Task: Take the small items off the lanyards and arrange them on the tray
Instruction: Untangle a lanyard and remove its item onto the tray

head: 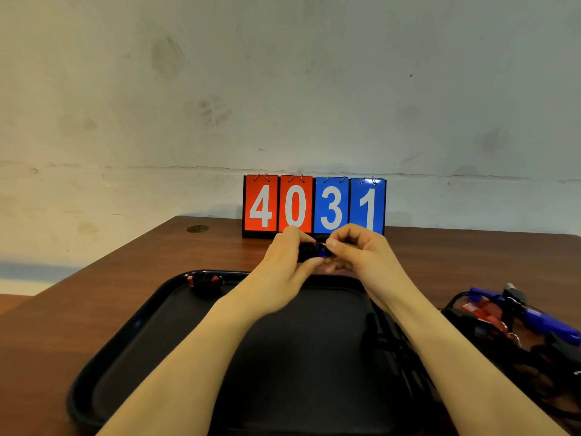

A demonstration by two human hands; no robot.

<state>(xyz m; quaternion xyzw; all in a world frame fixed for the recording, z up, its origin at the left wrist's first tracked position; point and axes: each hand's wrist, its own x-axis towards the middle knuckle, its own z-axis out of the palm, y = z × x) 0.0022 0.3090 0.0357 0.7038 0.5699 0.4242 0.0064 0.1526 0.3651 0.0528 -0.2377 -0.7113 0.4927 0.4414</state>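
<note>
Head view: both hands up over the far edge of the tray (132,338), meeting in front of the scoreboard (314,206). Left hand (287,262) has thumb and curled fingers round a small black-and-blue item (309,252), held between the two hands. Right hand (356,251) has fingers curled in, thumb and forefinger pinching at the item's right end, where a bit of metal shows; can't tell if that's a ring or a clip. Item is in the air, above the tray's far rim, not touching it.

Black tray sits on a brown table (63,313), close to the person. On the tray, far left corner: one small black-and-red item (206,283), lying alone just inside the rim. A black strap (382,344) lies along the tray's right side, partly under the right forearm.

To the right of the tray, on the table: a tangle of lanyards (515,325), black cords w/ blue and red pieces and some metal rings, blurry in detail.

Scoreboard at the back of the table reads 4 0 in red, 3 1 in blue. Stained pale wall (283,73) behind.
</note>
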